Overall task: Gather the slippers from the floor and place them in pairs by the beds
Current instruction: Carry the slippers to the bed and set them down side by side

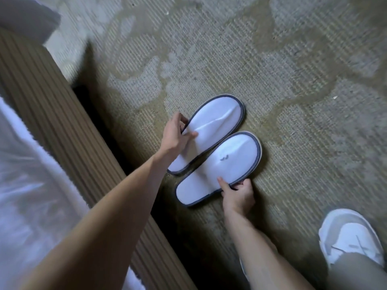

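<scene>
Head view: 2 slippers between bed base and sneaker.

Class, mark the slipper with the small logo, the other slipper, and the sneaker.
logo slipper (234, 155), head view, on its white upper
other slipper (217, 118), head view, on its creased upper
sneaker (351, 237), head view, on its top

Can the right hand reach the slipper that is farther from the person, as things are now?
Probably yes. The right hand already grips the near slipper, and the far slipper lies right beside it on the carpet. Only the left hand, pinching its edge, occupies it.
</scene>
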`<act>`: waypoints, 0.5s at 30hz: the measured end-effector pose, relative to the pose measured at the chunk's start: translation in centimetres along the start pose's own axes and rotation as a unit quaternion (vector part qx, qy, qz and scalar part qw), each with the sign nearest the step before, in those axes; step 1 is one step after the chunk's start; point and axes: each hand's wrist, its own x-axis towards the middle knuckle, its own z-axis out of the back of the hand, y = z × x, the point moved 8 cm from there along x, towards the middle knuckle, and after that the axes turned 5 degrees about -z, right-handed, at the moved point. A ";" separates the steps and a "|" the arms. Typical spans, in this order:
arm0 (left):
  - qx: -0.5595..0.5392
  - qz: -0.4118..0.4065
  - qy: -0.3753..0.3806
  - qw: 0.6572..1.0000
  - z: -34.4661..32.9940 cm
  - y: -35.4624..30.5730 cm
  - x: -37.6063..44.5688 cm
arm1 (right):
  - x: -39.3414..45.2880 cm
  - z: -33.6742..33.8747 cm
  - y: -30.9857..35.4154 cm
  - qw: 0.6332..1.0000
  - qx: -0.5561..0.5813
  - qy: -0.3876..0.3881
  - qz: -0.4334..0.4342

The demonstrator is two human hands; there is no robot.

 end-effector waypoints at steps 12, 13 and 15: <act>0.069 0.055 -0.038 0.995 0.4 0.9 -1.0 | -1.1 0.0 0.9 0.999 0.014 -0.014 -0.029; 0.074 0.050 -0.045 0.995 0.6 0.5 -1.5 | -1.3 0.2 1.7 0.999 -0.026 -0.014 -0.018; 0.074 0.041 -0.061 0.995 1.0 -0.4 -3.5 | -2.2 1.0 3.0 0.992 -0.118 -0.016 -0.037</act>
